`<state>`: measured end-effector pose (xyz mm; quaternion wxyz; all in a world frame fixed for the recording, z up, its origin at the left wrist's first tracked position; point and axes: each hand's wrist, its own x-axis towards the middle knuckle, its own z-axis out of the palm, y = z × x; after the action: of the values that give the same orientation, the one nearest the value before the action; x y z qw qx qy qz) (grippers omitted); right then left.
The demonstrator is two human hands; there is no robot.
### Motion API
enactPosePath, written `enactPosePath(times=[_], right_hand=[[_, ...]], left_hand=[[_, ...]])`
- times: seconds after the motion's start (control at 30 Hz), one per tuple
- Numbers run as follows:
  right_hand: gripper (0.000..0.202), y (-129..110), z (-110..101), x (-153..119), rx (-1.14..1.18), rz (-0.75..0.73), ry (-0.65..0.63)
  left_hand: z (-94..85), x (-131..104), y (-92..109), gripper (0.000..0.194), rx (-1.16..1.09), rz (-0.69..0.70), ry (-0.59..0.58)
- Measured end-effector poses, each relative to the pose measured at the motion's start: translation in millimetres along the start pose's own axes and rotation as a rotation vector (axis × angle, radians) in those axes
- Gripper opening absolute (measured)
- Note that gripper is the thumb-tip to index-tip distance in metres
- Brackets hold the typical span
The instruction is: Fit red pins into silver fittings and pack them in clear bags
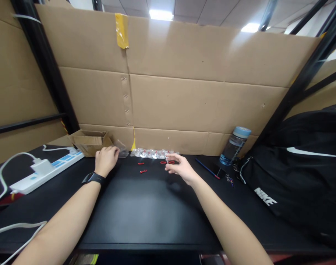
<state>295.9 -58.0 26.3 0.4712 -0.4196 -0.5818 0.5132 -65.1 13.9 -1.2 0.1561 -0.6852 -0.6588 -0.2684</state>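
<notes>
My left hand, with a dark watch on the wrist, has its fingers curled at the edge of a clear plastic bag beside the small cardboard box. My right hand pinches a small shiny piece between thumb and fingers; its kind is too small to tell. A row of clear plastic packets with round contents and bits of red lies along the back wall, behind the right fingertips. Small red cord loops lie on the black table, one pair of them close to the right fingers.
A white power strip with a plugged-in adapter and cables is on the left. To the right are a blue pen, a clear water bottle, small metal trinkets and a black backpack. A cardboard wall closes off the back.
</notes>
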Motion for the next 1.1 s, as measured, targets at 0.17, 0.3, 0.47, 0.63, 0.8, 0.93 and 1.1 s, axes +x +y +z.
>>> enactPosePath(times=[0.17,0.3,0.47,0.63,0.8,0.93,1.1], right_hand=[[0.049,-6,-9,2,0.018,-0.074,0.058],[0.049,-7,-18,3,0.02,-0.103,0.098],[0.05,-5,-24,5,-0.072,-0.131,0.12],[0.045,-8,-31,3,-0.488,-0.287,0.155],[0.042,-28,-36,-14,-0.883,-0.259,-0.133],[0.055,-33,-33,-25,-1.091,-0.131,-0.29],[0.048,-20,-30,-22,-1.246,-0.045,-0.315]], left_hand=[[-22.7,-14,66,0.021,-0.151,0.32,-0.01],[-29.4,-48,133,0.017,-0.304,0.7,-0.302],[-28.3,-75,159,0.031,-0.426,0.874,-0.477],[-27.2,-76,144,0.04,-0.433,0.874,-0.599],[-21.5,-77,144,0.044,-0.356,0.844,-0.561],[-19.6,-79,143,0.048,-0.364,0.858,-0.513],[-20.5,-83,144,0.045,-0.339,0.881,-0.495]])
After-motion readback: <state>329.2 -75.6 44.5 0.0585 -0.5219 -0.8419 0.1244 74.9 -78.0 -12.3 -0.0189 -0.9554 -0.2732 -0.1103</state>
